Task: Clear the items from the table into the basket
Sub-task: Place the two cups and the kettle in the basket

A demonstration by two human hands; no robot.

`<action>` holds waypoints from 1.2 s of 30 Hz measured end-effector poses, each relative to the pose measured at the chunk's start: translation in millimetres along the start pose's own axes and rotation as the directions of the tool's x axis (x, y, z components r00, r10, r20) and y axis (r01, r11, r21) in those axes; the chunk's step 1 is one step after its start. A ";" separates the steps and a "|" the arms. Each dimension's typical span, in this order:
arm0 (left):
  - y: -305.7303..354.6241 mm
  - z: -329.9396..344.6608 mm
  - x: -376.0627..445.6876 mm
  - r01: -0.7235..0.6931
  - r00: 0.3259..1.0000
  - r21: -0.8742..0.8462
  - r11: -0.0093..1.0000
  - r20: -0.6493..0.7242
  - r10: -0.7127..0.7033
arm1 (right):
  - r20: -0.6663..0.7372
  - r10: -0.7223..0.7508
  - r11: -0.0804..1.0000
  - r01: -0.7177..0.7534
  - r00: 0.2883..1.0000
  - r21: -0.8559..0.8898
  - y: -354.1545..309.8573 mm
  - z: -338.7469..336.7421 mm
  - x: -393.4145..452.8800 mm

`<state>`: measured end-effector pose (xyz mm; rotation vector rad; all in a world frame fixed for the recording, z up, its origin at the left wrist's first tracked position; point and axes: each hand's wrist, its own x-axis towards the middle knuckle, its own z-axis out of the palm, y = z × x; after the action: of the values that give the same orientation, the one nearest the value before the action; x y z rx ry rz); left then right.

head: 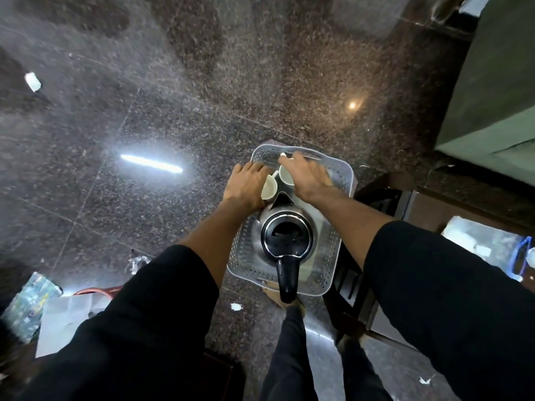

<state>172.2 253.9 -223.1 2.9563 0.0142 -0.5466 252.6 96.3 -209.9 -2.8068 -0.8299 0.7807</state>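
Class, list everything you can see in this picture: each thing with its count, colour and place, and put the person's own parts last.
basket: one, clear perforated plastic, centre, on a low stand above the floor.
kettle: one, steel body with black lid and handle, in the near half of the basket.
cups: two, white, in the far half of the basket, under the hands.
floor: dark speckled stone with light reflections, all around.
paper scraps: several, white, scattered on the floor.
green block: one, upper right; what it is I cannot tell.
left hand: one, on the left cup.
right hand: one, over the right cup.
sleeves: two, black.
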 end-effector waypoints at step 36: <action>10.1 -5.9 4.1 0.235 0.953 0.123 0.964 -0.222 -0.204 | -0.006 0.066 0.987 -0.064 0.998 0.145 5.1 1.6 -32.3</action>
<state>178.5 244.6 -217.8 3.1654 0.3436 -0.2691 231.0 74.6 -198.2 -2.7189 -0.6545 0.8005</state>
